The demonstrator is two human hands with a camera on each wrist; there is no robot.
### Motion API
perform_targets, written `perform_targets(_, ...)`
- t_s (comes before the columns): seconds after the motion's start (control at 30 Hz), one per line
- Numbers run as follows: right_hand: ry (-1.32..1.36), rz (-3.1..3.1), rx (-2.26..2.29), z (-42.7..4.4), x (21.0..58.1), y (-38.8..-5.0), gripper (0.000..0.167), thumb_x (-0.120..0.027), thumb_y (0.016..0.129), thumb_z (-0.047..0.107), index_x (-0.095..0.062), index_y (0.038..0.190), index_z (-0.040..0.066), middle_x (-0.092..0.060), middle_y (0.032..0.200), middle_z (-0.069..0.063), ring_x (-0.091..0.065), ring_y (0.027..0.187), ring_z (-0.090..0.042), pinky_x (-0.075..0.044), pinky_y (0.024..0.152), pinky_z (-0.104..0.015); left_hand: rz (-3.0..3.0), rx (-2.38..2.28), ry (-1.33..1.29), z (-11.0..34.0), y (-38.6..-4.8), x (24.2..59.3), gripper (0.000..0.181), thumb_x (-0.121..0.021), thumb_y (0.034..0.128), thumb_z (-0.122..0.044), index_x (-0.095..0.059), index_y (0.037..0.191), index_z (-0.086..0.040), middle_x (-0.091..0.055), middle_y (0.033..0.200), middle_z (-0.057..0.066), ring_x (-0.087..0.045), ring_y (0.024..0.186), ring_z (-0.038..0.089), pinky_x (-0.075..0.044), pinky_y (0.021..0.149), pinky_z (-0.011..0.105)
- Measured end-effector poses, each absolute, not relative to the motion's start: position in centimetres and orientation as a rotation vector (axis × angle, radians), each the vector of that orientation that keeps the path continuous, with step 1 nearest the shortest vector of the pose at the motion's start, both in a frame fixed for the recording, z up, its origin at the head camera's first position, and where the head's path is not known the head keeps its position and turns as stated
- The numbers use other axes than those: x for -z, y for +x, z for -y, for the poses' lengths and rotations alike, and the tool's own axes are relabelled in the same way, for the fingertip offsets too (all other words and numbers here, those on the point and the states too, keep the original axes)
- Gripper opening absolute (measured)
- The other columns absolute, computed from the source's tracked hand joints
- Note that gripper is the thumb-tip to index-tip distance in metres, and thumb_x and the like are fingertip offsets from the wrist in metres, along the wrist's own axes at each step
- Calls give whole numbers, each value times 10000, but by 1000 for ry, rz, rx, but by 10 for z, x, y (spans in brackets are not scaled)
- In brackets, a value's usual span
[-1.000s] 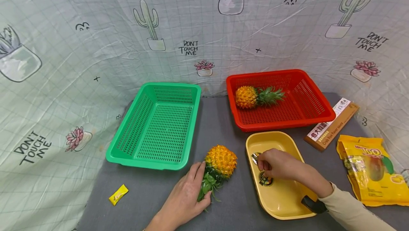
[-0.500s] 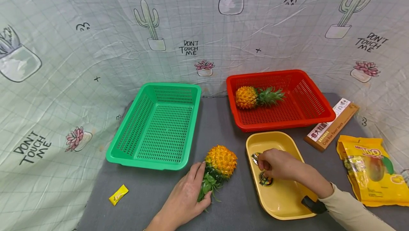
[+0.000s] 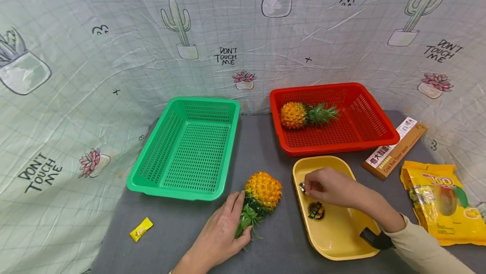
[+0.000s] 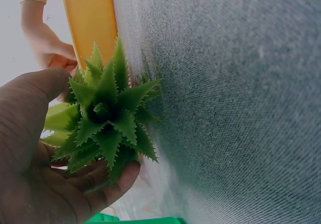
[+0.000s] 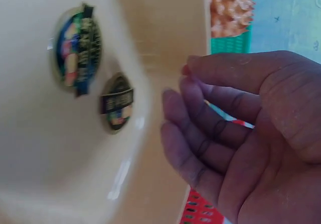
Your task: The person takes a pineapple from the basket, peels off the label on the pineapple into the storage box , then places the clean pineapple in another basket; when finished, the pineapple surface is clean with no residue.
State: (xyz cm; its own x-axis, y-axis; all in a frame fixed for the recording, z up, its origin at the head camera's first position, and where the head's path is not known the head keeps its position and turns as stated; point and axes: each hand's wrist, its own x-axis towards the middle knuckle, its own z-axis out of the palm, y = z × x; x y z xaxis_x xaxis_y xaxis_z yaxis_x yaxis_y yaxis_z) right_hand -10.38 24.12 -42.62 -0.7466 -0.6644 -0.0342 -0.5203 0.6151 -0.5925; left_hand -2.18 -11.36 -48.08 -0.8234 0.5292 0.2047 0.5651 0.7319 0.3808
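My left hand (image 3: 220,227) grips a small orange pineapple (image 3: 263,192) by its green crown. In the left wrist view the thumb and fingers curl around the spiky leaves (image 4: 103,113). The fruit lies on the grey table, beside a yellow tray (image 3: 345,232). Over that tray's left side hovers my right hand (image 3: 328,186), fingers loosely bent, thumb tip close to the index finger. Nothing clearly shows between them in the right wrist view. Two dark oval emblems with colourful print, a larger one (image 5: 77,50) and a smaller one (image 5: 118,103), are on the tray's inside.
A red basket (image 3: 338,143) at the back holds another pineapple (image 3: 294,115). To the left stands a green basket (image 3: 190,156). A yellow wrapped candy (image 3: 141,229) lies front left. On the right are a sauce box (image 3: 395,149) and a yellow mango bag (image 3: 444,206).
My right hand has shifted slightly up and away from the lower emblem, which now shows more fully. The left hand and its pineapple stay in place.
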Motion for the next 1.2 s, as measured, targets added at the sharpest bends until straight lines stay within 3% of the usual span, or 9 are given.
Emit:
perform_targets(0.33, -1231, -2717, 966, -218, 406, -109, 160, -792, 963, 89, -703, 972, 222, -608, 898, 184, -584, 787, -8, -542, 678, -280, 2854, 675, -902, 113, -22, 480, 791, -776, 949, -331, -426, 1570, 11, -479, 1490, 207, -664, 1141, 283, -573, 914, 448)
perform_targets(0.53, -1314, -2750, 1024, -200, 396, -111, 161, -802, 971, 155, -677, 987, 256, -590, 993, 176, -583, 835, -30, -530, 718, -276, 2856, 665, -902, 113, -22, 480, 796, -782, 946, -328, -424, 1572, 8, -479, 1491, 207, -667, 1134, 284, -573, 914, 446)
perform_targets(0.83, -1393, -2705, 1022, -179, 393, -115, 142, -813, 955, 125, -717, 1042, 182, -645, 1064, 99, -600, 935, -42, -554, 784, -285, 2852, 681, -920, 114, -24, 479, 810, -795, 939, -333, -421, 1573, 6, -480, 1482, 197, -670, 1109, 263, -578, 900, 426)
perform_targets(1.0, -1389, -2684, 950, -172, 393, -116, 199, -818, 957, 172, -728, 1134, 169, -647, 1174, 80, -611, 1066, -89, -558, 879, -328, 2850, 685, -923, 114, -23, 479, 809, -795, 940, -334, -423, 1570, 10, -480, 1482, 200, -673, 1099, 266, -581, 891, 427)
perform_targets(1.2, -1434, -2622, 835, -164, 397, -118, 482, -845, 941, 308, -675, 1361, 146, -591, 1379, 40, -565, 1251, -140, -517, 1017, -389, 2862, 686, -924, 114, -23, 478, 805, -789, 947, -336, -419, 1574, 9, -473, 1494, 204, -675, 1094, 269, -583, 887, 431)
